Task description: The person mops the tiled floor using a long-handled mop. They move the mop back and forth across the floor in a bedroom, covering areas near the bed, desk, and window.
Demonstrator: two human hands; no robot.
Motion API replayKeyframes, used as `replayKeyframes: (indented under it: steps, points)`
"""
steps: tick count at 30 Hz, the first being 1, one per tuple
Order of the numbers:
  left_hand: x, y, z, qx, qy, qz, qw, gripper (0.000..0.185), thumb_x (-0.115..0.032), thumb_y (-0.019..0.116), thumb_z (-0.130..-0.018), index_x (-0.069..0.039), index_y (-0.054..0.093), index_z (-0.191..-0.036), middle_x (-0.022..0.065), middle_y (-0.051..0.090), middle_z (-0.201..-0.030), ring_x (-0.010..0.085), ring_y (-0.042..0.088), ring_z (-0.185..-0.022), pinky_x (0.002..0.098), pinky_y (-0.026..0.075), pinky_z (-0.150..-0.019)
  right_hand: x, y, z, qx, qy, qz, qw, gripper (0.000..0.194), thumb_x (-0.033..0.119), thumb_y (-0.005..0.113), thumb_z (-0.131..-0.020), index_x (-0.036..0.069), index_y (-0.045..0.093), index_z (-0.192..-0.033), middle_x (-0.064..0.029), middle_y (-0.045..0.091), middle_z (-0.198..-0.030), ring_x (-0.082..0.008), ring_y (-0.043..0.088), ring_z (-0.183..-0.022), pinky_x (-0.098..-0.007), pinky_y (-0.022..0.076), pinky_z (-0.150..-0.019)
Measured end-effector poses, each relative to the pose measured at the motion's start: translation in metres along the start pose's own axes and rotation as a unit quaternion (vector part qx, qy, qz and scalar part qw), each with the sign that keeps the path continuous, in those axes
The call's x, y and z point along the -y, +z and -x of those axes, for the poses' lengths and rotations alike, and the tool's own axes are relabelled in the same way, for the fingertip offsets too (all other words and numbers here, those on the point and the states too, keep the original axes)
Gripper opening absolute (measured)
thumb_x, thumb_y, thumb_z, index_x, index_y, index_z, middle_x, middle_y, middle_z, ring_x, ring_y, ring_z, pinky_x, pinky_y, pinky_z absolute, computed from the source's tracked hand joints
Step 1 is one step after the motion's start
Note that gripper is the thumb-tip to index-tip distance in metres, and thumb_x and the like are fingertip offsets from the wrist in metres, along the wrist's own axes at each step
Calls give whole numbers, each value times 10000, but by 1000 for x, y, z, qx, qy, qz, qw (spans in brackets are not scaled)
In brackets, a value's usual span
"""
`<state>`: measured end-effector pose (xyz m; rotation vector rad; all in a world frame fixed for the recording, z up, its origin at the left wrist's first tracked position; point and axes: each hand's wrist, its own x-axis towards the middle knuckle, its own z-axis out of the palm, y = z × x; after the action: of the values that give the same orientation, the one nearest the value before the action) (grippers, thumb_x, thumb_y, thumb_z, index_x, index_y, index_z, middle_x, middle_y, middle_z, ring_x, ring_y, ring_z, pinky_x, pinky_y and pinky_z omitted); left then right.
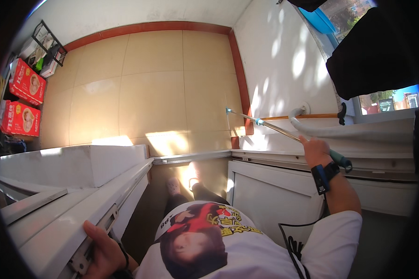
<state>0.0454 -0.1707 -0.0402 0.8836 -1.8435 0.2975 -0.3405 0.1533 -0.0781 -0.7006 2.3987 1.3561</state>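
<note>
My right hand (315,150) is closed around the metal pole (279,129) near its green grip (338,158). The pole slants away over the tiled floor (153,90), and a light-blue fitting sits at its far end beside the red skirting at the right wall. What the far end carries is too faint to tell. My left hand (103,253) rests on the edge of a white sliding door frame (70,223) at the lower left, with the thumb on top and the fingers at a metal lock plate (108,218).
Red cartons (27,82) and a black metal rack (49,43) stand at the left. A grey hose (321,130) and a wooden stick with a dark handle (321,115) lie by the right wall. A door track (192,157) crosses before my feet. Dark cloth hangs at upper right.
</note>
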Motion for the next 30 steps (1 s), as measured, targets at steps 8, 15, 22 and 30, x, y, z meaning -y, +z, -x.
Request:
replayKeyframes:
  steps: [8, 15, 22, 30]
  points:
    - [2, 5, -3, -52, 35, -8, 998, 1085, -228, 780, -714, 95, -32, -1357, 322, 218, -1376, 379, 378, -1244, 483, 360, -1032, -7, -4, -16, 58, -31, -137, 988, 461, 140, 487, -884, 229, 460, -1335, -105, 667, -1002, -278, 644, -923, -377, 517, -770]
    - [-1, 13, 2, -34, 11, -25, 999, 1076, -224, 778, -718, 100, -27, -1354, 323, 228, -1370, 381, 387, -1238, 481, 370, -1025, 14, 31, -24, 56, -99, -300, 947, 480, 189, 496, -862, 184, 445, -1339, -139, 654, -1019, -329, 626, -922, -398, 506, -789]
    - [-9, 23, -3, -15, -1, -70, 997, 1067, -220, 777, -722, 106, -22, -1351, 324, 238, -1363, 384, 395, -1232, 479, 380, -1018, 90, 72, -60, 119, -99, -536, 830, 440, 209, 537, -833, 188, 513, -1272, -102, 589, -697, -233, 583, -572, -353, 496, -561]
    - [-36, 46, -4, 8, -18, -160, 987, 1057, -216, 775, -727, 112, -16, -1347, 325, 250, -1356, 388, 405, -1225, 477, 392, -1011, 158, 42, -245, 74, 6, -699, 711, 329, 170, 523, -840, 111, 532, -1164, -104, 554, -632, -225, 546, -486, -347, 431, -415]
